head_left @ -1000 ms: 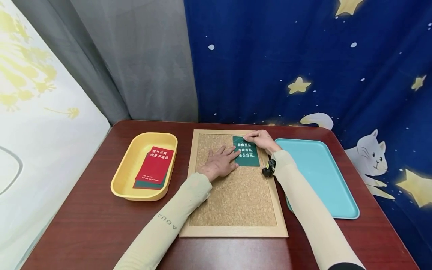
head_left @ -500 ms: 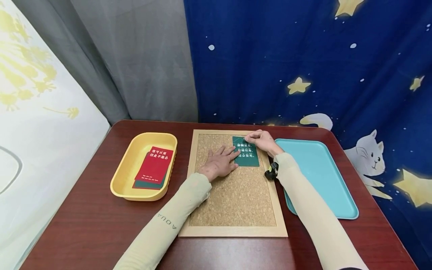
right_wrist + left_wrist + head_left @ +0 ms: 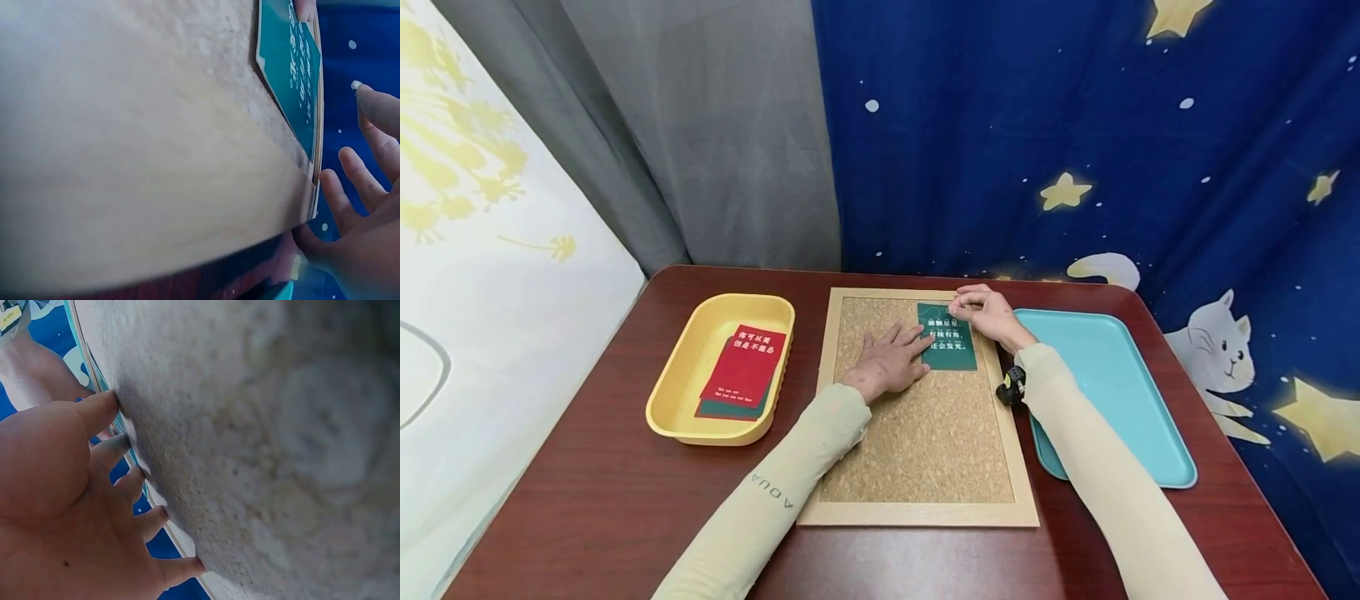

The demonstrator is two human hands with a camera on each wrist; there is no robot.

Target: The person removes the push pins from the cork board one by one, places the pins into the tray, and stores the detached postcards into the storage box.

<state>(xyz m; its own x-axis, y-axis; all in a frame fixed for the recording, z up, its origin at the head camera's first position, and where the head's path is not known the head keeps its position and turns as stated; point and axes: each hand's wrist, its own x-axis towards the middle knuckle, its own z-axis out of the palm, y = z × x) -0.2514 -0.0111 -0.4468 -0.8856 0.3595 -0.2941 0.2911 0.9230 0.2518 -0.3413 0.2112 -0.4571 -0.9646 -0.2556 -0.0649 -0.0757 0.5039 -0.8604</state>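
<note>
A green card with white lettering lies at the upper right of the wood-framed cork board. Spread flat on the cork, my left hand touches the card's left edge with its fingertips; the left wrist view shows its fingers straight against the board. Over the card's top right corner is my right hand, thumb and forefinger together. In the right wrist view, a small white push pin shows at those fingertips, raised off the card, while the other fingers are spread. The pin's point is hidden.
Left of the board stands a yellow tray with a red card over a green one. A flat blue tray lies to the right, under the right forearm. Curtains hang behind the table.
My right hand has shifted slightly right and lifted from the card's top. My left hand and the card have stayed in place.
</note>
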